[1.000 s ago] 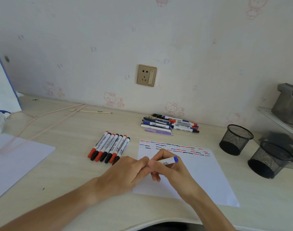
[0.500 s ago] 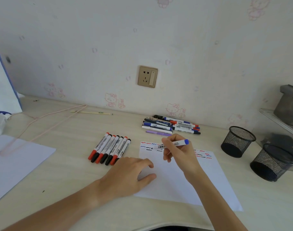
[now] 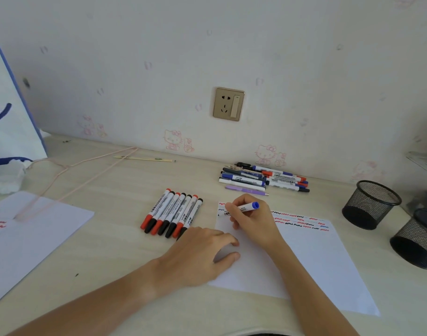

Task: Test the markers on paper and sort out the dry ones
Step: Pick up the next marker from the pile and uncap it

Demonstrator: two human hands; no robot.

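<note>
blue-ended marker (image 3: 241, 209) pinched in right hand (image 3: 252, 218), over paper (image 3: 312, 258)

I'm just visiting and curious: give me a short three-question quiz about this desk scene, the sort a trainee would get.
1. True or false: the right hand grips a blue-ended white marker over the white paper sheet.
2. How many capped markers are in the neat row of red and black markers left of that sheet?
3. The left hand: A) holds a cap, B) rests on the sheet's left edge, C) reaches into a black mesh cup.

Key: 1 true; 2 seven; 3 B.
</note>
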